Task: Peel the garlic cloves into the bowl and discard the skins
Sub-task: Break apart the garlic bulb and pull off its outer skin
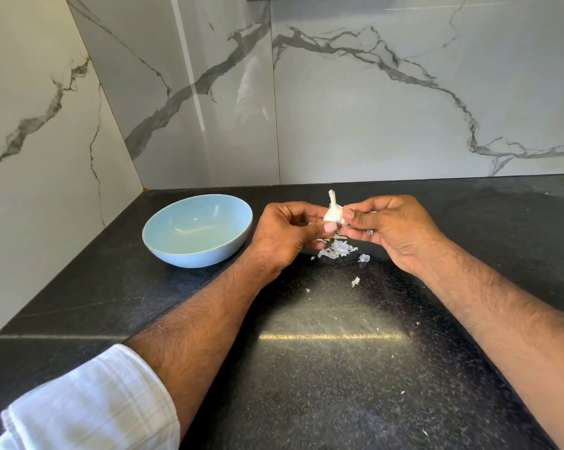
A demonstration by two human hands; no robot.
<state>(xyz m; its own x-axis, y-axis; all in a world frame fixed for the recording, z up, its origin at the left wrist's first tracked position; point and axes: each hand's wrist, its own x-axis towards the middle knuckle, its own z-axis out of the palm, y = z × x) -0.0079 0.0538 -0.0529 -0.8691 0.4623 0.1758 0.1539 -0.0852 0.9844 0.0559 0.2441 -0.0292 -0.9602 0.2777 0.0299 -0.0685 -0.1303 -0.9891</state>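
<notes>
View: we have one, head-worn.
Facing: forward and down, toward 12 o'clock.
Range: near; counter (339, 368) fills our lower frame, wall (387, 108) beyond.

No readable text, labels, brands, numbers or signs anywhere in view.

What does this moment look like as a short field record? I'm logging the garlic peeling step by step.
left hand: left hand holds the garlic
right hand: right hand pinches the garlic from the other side
garlic: garlic held above the countertop, stem up
bowl: light blue bowl left of the hands, no cloves in it
skins: skins loose on the countertop under the hands
surface: dark speckled countertop
</notes>
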